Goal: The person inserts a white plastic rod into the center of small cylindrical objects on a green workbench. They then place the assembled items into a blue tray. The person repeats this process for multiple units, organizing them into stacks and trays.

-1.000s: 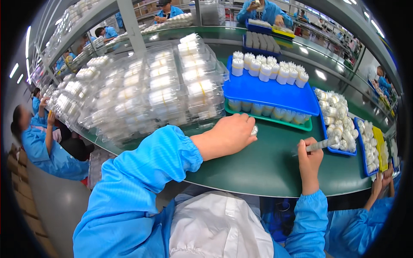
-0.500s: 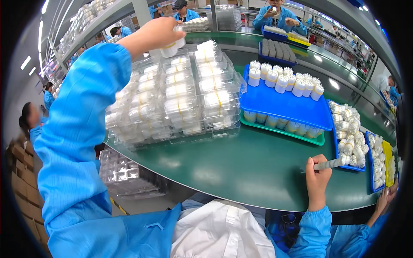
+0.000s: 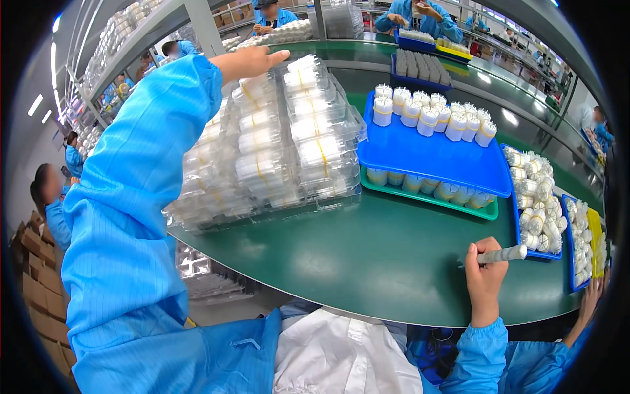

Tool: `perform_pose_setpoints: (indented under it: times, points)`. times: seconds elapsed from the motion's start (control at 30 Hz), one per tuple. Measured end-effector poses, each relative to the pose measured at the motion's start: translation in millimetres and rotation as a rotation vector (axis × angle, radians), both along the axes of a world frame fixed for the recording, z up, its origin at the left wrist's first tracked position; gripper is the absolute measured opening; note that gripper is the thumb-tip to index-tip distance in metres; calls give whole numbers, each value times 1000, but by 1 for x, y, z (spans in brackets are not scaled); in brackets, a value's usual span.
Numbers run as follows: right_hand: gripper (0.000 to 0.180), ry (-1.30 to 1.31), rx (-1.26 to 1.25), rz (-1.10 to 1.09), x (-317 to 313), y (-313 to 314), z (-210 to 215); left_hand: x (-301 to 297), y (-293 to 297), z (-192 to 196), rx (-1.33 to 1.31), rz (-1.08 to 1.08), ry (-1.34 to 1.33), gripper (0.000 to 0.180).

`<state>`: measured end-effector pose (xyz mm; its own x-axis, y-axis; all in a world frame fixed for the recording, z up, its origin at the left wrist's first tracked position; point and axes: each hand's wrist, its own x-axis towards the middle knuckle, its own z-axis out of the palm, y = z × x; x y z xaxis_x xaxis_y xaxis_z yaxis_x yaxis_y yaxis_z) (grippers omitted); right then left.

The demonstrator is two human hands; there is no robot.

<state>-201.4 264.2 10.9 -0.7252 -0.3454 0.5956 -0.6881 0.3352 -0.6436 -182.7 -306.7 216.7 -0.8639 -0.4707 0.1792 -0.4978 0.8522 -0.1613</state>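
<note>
My left hand [image 3: 248, 62] is stretched far forward, fingers out flat, resting on top of the stacked clear plastic blister packs [image 3: 275, 144] that hold white cylinders with yellow bands. Whether anything is under the palm is hidden. My right hand [image 3: 484, 276] rests on the green table [image 3: 367, 256] near its front edge, closed around a slim grey tool [image 3: 502, 255] that points right. A blue tray [image 3: 430, 148] carrying a row of white cylindrical parts [image 3: 433, 118] sits on a green tray [image 3: 430, 197] between the two hands.
More blue trays of white parts [image 3: 535, 197] line the right side, with a yellow tray [image 3: 596, 230] beyond. Other people in blue coats work across the belt [image 3: 420, 14] and at left [image 3: 49, 197]. A neighbour's hand [image 3: 590, 299] shows at lower right. Cardboard boxes [image 3: 33, 276] stand at left.
My left hand left the table beside the blue tray, swung up and left, and now lies on top of the blister pack stack. My right hand has stayed put with its tool.
</note>
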Motion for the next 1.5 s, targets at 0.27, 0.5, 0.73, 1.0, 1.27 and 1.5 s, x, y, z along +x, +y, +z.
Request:
perform_pose_setpoints:
  times: [0.27, 0.5, 0.73, 1.0, 1.27, 1.5]
  points:
    - [17, -25, 11, -19, -3, 1, -2, -33, 36, 5, 368, -398, 46, 49]
    - [17, 39, 16, -17, -4, 1, -4, -41, 39, 2, 95, -398, -176, 45]
    - [19, 35, 37, -39, -4, -1, -3, -11, 89, 6, 640, -192, 51, 79]
    - [15, 49, 98, -83, -13, 0, -11, 71, 185, 30, 256, -735, 407, 55]
    - [25, -138, 169, 19, -7, -13, -3, 162, 325, -150, 311, -1248, -2, 61]
    - [29, -203, 173, 127, -9, -9, -14, 103, 336, -222, 542, -1067, 69, 84]
